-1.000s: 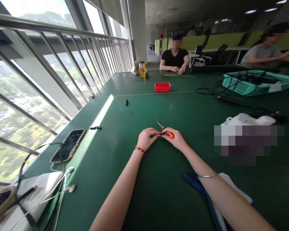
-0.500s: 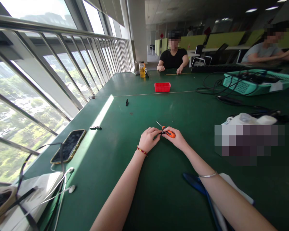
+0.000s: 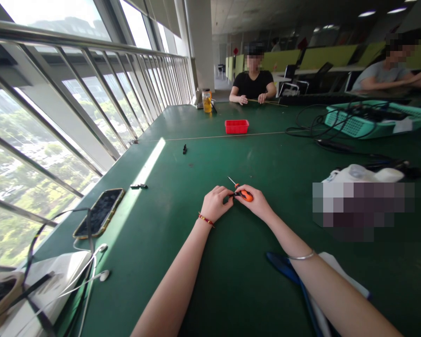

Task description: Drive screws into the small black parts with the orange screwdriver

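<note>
My right hand (image 3: 254,201) is closed around the orange and black handle of a screwdriver (image 3: 246,195). Its thin metal shaft points up and to the left, away from me. Close beside it, my left hand (image 3: 215,203) pinches a small black piece (image 3: 231,194), mostly hidden by the fingers; its kind cannot be made out. The fingertips of both hands nearly meet over the green table (image 3: 196,262). Farther off lie two small black parts, one (image 3: 185,149) beyond my hands and another (image 3: 139,186) to the left.
A red bin (image 3: 236,127) stands ahead, with a jar (image 3: 206,101) behind it. At right are a teal basket (image 3: 368,133) with cables and a white bag (image 3: 358,174). A phone (image 3: 100,213) and earphones (image 3: 104,275) lie left. A person (image 3: 253,85) sits opposite.
My right hand and the screwdriver have shifted very slightly left; both hands keep their grip. Across the table, the person's hands have moved along a thin stick.
</note>
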The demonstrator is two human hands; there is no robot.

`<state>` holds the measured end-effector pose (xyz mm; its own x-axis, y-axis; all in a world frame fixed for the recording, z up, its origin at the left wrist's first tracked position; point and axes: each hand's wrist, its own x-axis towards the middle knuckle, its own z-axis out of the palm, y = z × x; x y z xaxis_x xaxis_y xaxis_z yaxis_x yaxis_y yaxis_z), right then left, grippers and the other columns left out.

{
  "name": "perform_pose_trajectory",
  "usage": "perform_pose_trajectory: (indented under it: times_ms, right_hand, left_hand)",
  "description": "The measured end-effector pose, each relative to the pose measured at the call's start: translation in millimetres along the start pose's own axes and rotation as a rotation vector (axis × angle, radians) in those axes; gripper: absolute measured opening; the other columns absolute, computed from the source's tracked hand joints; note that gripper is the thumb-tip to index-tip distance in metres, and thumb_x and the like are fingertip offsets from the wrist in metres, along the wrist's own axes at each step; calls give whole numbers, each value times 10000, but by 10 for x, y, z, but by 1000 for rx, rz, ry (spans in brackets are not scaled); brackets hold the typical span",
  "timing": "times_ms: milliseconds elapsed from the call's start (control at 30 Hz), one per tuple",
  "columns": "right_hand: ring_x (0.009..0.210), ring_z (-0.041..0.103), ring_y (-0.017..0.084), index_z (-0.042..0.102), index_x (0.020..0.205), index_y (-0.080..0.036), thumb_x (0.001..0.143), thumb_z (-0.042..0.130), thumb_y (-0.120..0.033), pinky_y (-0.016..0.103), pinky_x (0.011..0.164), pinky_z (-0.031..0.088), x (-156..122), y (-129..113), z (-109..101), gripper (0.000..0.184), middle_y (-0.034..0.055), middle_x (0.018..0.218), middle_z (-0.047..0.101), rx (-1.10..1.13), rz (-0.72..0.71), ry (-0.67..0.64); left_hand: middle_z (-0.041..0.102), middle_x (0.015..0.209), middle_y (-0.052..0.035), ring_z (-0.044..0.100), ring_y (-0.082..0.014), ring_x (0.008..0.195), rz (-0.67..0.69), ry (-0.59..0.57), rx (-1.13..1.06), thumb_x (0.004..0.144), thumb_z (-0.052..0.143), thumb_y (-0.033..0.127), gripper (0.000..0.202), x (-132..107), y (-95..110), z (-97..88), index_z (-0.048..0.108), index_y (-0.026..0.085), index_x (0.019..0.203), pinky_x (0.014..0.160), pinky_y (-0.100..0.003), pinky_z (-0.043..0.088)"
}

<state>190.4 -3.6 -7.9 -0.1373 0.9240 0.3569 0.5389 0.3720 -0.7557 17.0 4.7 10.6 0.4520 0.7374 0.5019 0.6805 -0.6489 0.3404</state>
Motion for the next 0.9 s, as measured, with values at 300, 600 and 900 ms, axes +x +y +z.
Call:
perform_pose_trajectory:
  times_ms: [300,600,900]
  right_hand:
    - [767,580,160,604,875,-254,777,567,-297,251,611,415,-40,-67,0,114,11,891,585,-247,-42,-4]
    - [786,591,176,618,868,-243,794,557,-259,292,709,427,-6,2,-1,97,22,883,621,-207,-101,-67]
    - [846,590,185,629,873,-230,798,577,-276,321,762,396,9,-9,-25,103,27,873,618,-161,-85,-71]
  left_hand:
    - [644,764,-12,564,-147,744,23,35,-42,745,589,182,77,-4,-46,11,663,197,760,712,-273,487]
    - [657,802,-14,557,-155,764,22,30,-43,755,618,234,99,1,-113,37,707,214,793,733,-293,482]
    - [673,787,-18,579,-155,764,-8,60,-198,731,633,194,77,4,-138,39,703,195,761,734,-291,502]
